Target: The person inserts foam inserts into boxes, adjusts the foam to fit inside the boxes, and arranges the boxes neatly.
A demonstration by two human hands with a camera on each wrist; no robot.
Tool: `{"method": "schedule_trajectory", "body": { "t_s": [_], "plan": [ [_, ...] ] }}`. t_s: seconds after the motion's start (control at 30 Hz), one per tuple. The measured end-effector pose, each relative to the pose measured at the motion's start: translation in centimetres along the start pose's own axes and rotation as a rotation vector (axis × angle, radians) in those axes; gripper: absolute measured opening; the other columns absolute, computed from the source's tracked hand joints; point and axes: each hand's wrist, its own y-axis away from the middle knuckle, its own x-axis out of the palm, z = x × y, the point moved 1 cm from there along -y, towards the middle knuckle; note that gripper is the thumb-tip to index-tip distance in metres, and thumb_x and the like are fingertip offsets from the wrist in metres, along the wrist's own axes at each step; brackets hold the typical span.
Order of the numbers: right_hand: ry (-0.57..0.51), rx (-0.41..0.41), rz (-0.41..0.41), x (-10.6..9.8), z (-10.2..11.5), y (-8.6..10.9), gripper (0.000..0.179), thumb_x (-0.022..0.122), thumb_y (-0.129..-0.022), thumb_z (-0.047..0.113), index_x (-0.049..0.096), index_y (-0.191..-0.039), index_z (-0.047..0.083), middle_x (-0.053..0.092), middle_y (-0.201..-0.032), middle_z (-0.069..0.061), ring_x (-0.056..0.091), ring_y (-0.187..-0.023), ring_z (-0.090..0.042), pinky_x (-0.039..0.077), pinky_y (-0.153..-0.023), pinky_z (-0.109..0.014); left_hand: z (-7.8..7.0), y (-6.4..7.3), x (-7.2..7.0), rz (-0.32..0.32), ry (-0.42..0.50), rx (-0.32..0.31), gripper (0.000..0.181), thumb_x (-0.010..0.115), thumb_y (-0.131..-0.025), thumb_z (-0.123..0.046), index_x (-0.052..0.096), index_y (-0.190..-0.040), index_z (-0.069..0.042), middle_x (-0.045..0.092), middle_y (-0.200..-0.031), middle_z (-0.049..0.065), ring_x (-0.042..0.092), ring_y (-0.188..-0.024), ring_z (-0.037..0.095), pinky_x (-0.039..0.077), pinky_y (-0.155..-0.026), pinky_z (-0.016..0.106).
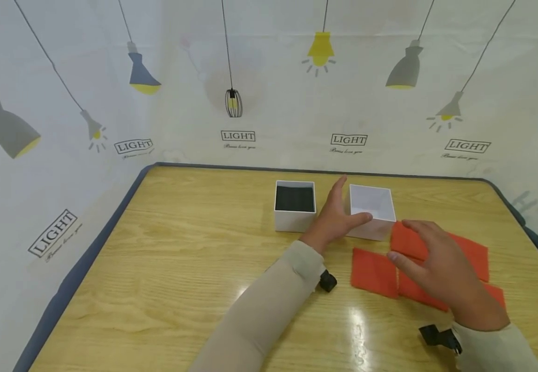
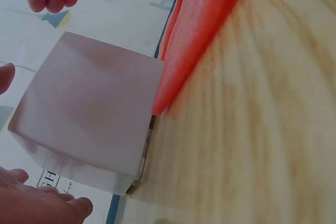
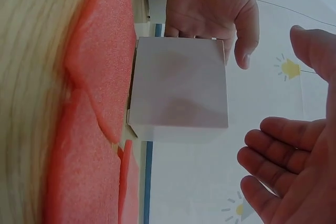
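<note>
An uncovered white box (image 1: 372,227) stands toward the back of the table. My left hand (image 1: 335,218) is at its left side with the thumb extended over the near rim; in the right wrist view the left fingers (image 3: 210,9) reach behind the box. My right hand (image 1: 450,271) hovers over red soft squares (image 1: 373,272) to the right, its fingers spread and nothing in them. From the left wrist, the box's plain side (image 2: 94,103) shows between both hands. The red squares lie flat in a loose group, partly covered by the right hand in the head view.
Left of my left hand stands a second white box (image 1: 295,221) with a black piece (image 1: 294,199) inside. The wooden table (image 1: 166,268) ends at a dark blue edge, with a lamp-printed white sheet (image 1: 278,150) rising behind and at the sides.
</note>
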Motion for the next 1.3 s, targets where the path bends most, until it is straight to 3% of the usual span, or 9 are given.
{"method": "schedule_trajectory", "body": {
  "t_s": [0.17, 0.3, 0.43, 0.57, 0.73, 1.07, 1.3],
  "plan": [
    [-0.005, 0.012, 0.026, 0.1, -0.2, -0.1, 0.074, 0.082, -0.094, 0.037, 0.051, -0.149, -0.002, 0.052, -0.148, -0.028, 0.048, -0.134, -0.054, 0.041, -0.098, -0.076, 0.4, 0.0, 0.1, 0.034, 0.043, -0.041, 0.109, 0.087, -0.088, -0.033, 0.015, -0.169, -0.036, 0.023, -0.174, -0.006, 0.028, -0.159, 0.02, 0.031, -0.125, 0.048],
    [0.013, 0.025, 0.065, 0.2, -0.3, -0.2, 0.076, 0.081, -0.095, 0.04, 0.05, -0.151, -0.001, 0.053, -0.148, -0.027, 0.048, -0.134, -0.053, 0.041, -0.099, -0.075, 0.6, -0.2, 0.1, 0.063, 0.047, -0.06, 0.108, 0.088, -0.088, -0.03, 0.016, -0.169, -0.038, 0.028, -0.172, -0.006, 0.042, -0.147, 0.02, 0.038, -0.12, 0.045],
    [0.041, 0.073, 0.158, 0.5, -0.6, -0.4, 0.083, 0.08, -0.093, 0.048, 0.048, -0.153, -0.001, 0.049, -0.152, -0.03, 0.045, -0.137, -0.054, 0.041, -0.102, -0.076, 0.7, -0.4, 0.0, 0.065, 0.037, -0.064, 0.107, 0.088, -0.089, -0.027, 0.018, -0.168, -0.039, 0.034, -0.167, -0.008, 0.049, -0.133, 0.019, 0.041, -0.116, 0.043],
    [0.063, 0.128, 0.264, 0.8, -0.9, -0.7, 0.092, 0.083, -0.088, 0.054, 0.047, -0.152, -0.002, 0.044, -0.155, -0.031, 0.043, -0.139, -0.055, 0.041, -0.104, -0.075, 0.9, -0.5, -0.2, 0.066, 0.026, -0.071, 0.107, 0.088, -0.088, -0.025, 0.019, -0.168, -0.038, 0.034, -0.167, -0.008, 0.044, -0.138, 0.019, 0.038, -0.119, 0.046],
    [0.091, 0.127, 0.357, 1.4, -1.4, -0.7, 0.103, 0.086, -0.079, 0.063, 0.05, -0.151, -0.003, 0.047, -0.153, -0.029, 0.045, -0.137, -0.054, 0.042, -0.104, -0.074, 1.1, -0.7, -0.2, 0.067, -0.003, -0.071, 0.107, 0.089, -0.088, -0.025, 0.02, -0.169, -0.035, 0.036, -0.166, -0.005, 0.044, -0.138, 0.018, 0.039, -0.119, 0.046],
    [0.168, 0.073, 0.397, 2.1, -1.6, -0.5, 0.107, 0.088, -0.07, 0.07, 0.059, -0.143, -0.003, 0.061, -0.136, -0.024, 0.057, -0.122, -0.045, 0.052, -0.094, -0.066, 0.9, -0.5, -0.3, 0.06, -0.021, -0.082, 0.103, 0.091, -0.085, -0.021, 0.028, -0.165, -0.029, 0.038, -0.161, -0.001, 0.046, -0.132, 0.019, 0.042, -0.116, 0.044],
    [0.222, 0.071, 0.41, 2.6, -1.6, -0.3, 0.11, 0.09, -0.065, 0.073, 0.061, -0.142, -0.001, 0.061, -0.137, -0.024, 0.057, -0.122, -0.047, 0.051, -0.093, -0.068, 1.1, -0.4, -0.3, 0.079, 0.04, -0.082, 0.103, 0.09, -0.084, -0.014, 0.025, -0.164, -0.028, 0.04, -0.159, 0.0, 0.047, -0.127, 0.017, 0.041, -0.115, 0.041]
  ]
}}
